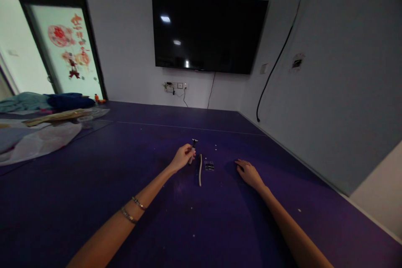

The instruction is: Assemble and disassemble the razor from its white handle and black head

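Observation:
My left hand (182,157) is closed around the handle of a razor (194,147), its T-shaped head pointing up and away from me. Just right of it, a thin, slightly curved pale stick with a dark far end (200,171) lies on the purple surface, perhaps a toothbrush; its kind is unclear. Beside that stick is a small clear packet with dark pieces (209,166), too small to make out. My right hand (248,172) rests palm down to the right of the packet, fingers stretched out, holding nothing.
Small white bits (215,147) are scattered over the purple surface (141,159). Plastic sheets (47,142) and folded cloths (70,100) lie at the left. On the far wall hangs a television (210,33); a black cable (279,56) runs down the right wall.

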`<action>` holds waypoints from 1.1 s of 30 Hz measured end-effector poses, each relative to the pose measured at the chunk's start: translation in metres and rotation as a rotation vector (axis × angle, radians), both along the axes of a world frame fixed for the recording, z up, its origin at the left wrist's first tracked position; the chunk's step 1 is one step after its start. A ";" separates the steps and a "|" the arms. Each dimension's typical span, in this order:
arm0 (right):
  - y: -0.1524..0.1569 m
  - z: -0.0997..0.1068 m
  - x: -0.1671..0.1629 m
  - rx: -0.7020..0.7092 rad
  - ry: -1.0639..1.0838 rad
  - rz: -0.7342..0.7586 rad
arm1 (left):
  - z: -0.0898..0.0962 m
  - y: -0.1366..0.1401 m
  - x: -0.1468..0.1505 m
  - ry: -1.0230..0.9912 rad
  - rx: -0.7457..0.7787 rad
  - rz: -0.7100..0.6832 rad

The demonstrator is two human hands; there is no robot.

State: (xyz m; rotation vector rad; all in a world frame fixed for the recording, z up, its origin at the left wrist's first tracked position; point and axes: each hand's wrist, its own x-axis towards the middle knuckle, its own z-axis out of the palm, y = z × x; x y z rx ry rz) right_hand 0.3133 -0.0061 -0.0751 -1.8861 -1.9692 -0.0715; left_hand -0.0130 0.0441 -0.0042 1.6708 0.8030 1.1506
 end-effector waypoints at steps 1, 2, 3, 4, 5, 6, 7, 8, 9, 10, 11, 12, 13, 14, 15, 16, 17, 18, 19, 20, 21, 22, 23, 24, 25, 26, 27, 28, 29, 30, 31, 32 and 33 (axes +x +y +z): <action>0.000 0.000 0.000 -0.001 -0.001 0.000 | -0.001 -0.002 0.002 -0.002 0.009 0.002; 0.000 0.000 0.000 -0.001 0.000 -0.001 | -0.002 -0.004 0.003 -0.002 0.021 0.005; 0.000 0.000 0.000 0.001 0.006 -0.003 | -0.002 -0.006 0.005 0.000 0.035 0.009; 0.000 0.000 0.000 0.003 0.015 -0.006 | -0.003 -0.008 0.006 0.003 0.045 0.014; -0.001 0.000 0.001 0.009 0.028 -0.006 | -0.003 -0.010 0.008 0.005 0.053 0.018; -0.001 0.001 0.002 0.020 0.043 0.002 | -0.003 -0.012 0.009 0.007 0.054 0.023; -0.002 0.002 0.002 0.041 0.062 0.017 | -0.002 -0.014 0.010 0.007 0.053 0.027; -0.003 0.005 0.000 0.073 0.082 0.036 | -0.001 -0.016 0.010 0.006 0.052 0.030; -0.003 0.008 -0.002 0.117 0.103 0.052 | 0.000 -0.018 0.011 0.004 0.054 0.032; -0.005 0.013 -0.006 0.170 0.128 0.058 | 0.002 -0.020 0.011 0.002 0.060 0.032; -0.006 0.020 -0.013 0.222 0.158 0.050 | 0.003 -0.021 0.011 0.001 0.067 0.031; -0.007 0.027 -0.022 0.263 0.189 0.029 | 0.005 -0.022 0.010 0.002 0.076 0.030; -0.009 0.035 -0.033 0.290 0.226 -0.004 | 0.007 -0.023 0.010 0.003 0.084 0.029; -0.011 0.043 -0.046 0.263 0.264 -0.036 | 0.009 -0.024 0.009 0.006 0.091 0.027; -0.013 0.051 -0.060 0.208 0.288 -0.045 | 0.010 -0.025 0.008 0.011 0.096 0.024; -0.015 0.058 -0.076 0.148 0.283 -0.033 | 0.011 -0.025 0.008 0.015 0.102 0.021; -0.018 0.064 -0.092 0.077 0.243 0.005 | 0.012 -0.026 0.007 0.020 0.109 0.019; -0.021 0.070 -0.108 0.010 0.181 0.040 | 0.013 -0.026 0.007 0.025 0.117 0.017; -0.023 0.074 -0.123 -0.035 0.099 0.073 | 0.013 -0.026 0.007 0.028 0.125 0.017; -0.025 0.076 -0.136 -0.071 0.005 0.093 | 0.013 -0.026 0.006 0.029 0.132 0.017; -0.026 0.077 -0.148 -0.105 -0.066 0.096 | 0.013 -0.026 0.006 0.028 0.138 0.017; -0.027 0.078 -0.159 -0.139 -0.110 0.096 | 0.012 -0.026 0.005 0.026 0.142 0.018; -0.027 0.077 -0.167 -0.165 -0.134 0.091 | 0.012 -0.025 0.005 0.027 0.144 0.019; -0.026 0.076 -0.174 -0.186 -0.145 0.082 | 0.012 -0.025 0.005 0.027 0.145 0.020; -0.024 0.074 -0.179 -0.199 -0.148 0.072 | 0.013 -0.025 0.004 0.029 0.149 0.022; -0.023 0.072 -0.182 -0.203 -0.148 0.060 | 0.013 -0.025 0.004 0.032 0.154 0.025; -0.021 0.070 -0.185 -0.202 -0.149 0.046 | 0.013 -0.025 0.003 0.035 0.162 0.028; -0.018 0.068 -0.187 -0.195 -0.150 0.032 | 0.014 -0.025 0.003 0.038 0.170 0.030; -0.017 0.066 -0.188 -0.190 -0.150 0.018 | 0.014 -0.025 0.003 0.043 0.180 0.032; -0.015 0.064 -0.189 -0.188 -0.146 0.004 | 0.015 -0.025 0.002 0.049 0.190 0.034; -0.013 0.062 -0.190 -0.194 -0.140 -0.007 | 0.015 -0.026 0.002 0.055 0.197 0.035; -0.012 0.060 -0.190 -0.208 -0.134 -0.016 | 0.016 -0.026 0.002 0.061 0.201 0.036; -0.011 0.059 -0.191 -0.226 -0.127 -0.024 | 0.016 -0.026 0.002 0.065 0.201 0.039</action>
